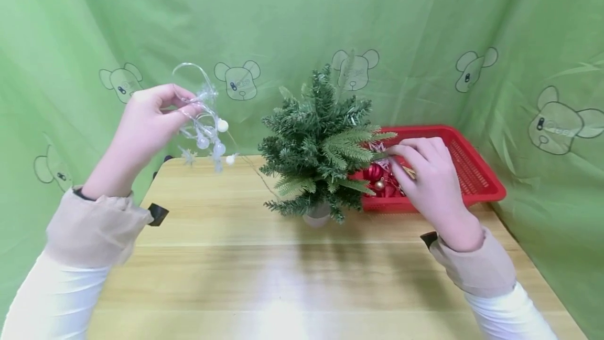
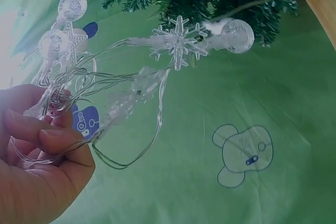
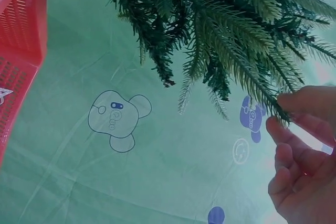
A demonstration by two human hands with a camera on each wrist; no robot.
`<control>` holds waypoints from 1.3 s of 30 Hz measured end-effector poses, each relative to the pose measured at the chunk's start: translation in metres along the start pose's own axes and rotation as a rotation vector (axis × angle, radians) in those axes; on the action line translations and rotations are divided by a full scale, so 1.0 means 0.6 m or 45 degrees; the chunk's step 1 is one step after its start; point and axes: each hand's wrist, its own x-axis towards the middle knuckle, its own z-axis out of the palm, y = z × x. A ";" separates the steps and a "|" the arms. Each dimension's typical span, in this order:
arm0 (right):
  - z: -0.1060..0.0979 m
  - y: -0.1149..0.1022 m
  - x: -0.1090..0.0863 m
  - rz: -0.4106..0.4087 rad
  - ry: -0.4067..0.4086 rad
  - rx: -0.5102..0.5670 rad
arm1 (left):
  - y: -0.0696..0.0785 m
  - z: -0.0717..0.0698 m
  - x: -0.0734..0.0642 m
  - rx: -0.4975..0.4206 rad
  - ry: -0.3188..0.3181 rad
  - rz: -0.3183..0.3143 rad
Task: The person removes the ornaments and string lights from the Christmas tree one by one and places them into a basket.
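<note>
My left hand (image 1: 158, 114) holds a bundled string of fairy lights (image 1: 205, 119) between thumb and fingers, raised at the table's far left. Clear balls and a snowflake (image 2: 179, 43) dangle from its thin wire in the left wrist view. A strand runs from the bundle toward a small artificial Christmas tree (image 1: 316, 146), upright in a pale base (image 1: 317, 215). On the tree's right side, my right hand (image 1: 431, 177) pinches the tip of a green branch (image 3: 262, 93) between thumb and index finger. How the strand meets the tree is hidden by the needles.
Behind and right of the tree sits a red plastic basket (image 1: 476, 182) with red and gold baubles (image 1: 377, 178) and a star-like ornament inside. The wooden table (image 1: 212, 272) stretches toward me. Green curtains (image 1: 283, 14) printed with bear heads hang around it.
</note>
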 end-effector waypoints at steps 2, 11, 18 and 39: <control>-0.003 -0.002 0.001 0.000 -0.005 0.014 | 0.000 0.001 0.006 -0.056 -0.013 -0.025; -0.019 -0.007 0.003 0.069 -0.053 -0.028 | 0.006 0.006 0.029 -0.429 -0.018 -0.091; -0.030 -0.027 0.015 0.104 0.081 0.029 | 0.012 -0.005 0.031 -0.555 0.002 -0.087; 0.019 -0.219 0.114 -0.298 0.196 0.468 | 0.044 -0.093 0.055 -1.193 0.145 -0.015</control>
